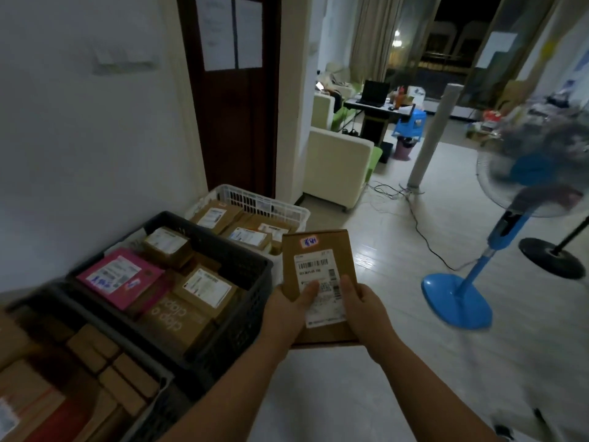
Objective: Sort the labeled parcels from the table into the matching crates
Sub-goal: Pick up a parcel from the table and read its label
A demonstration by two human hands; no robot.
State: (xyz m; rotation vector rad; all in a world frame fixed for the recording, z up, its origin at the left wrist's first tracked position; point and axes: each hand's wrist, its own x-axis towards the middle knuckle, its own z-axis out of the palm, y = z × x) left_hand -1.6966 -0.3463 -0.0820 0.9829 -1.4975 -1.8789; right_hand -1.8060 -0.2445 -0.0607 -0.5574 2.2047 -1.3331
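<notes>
1. L hand (287,311) grips the near-left edge of a brown parcel (338,244). Thumb is pressed flat on top; fingers curl under, out of sight.
2. R hand (360,311) grips the near-right edge the same way, w/ its thumb lying on the white label (318,269).
3. The parcel is held flat, label up, off the floor, just right of the black crate (245,307) and near of the white crate (264,199). A small sticker (309,241) w/ blue writing sits at its far-left corner.
4. Black crate holds several boxes, incl. a pink parcel (119,277) on its left side and brown ones w/ labels.
5. White crate, far of the black one by the dark door (232,122), holds brown labelled boxes.
6. A third dark crate (169,403), near left, holds brown boxes too.
7. A blue fan (455,301) stands on the floor at right.
</notes>
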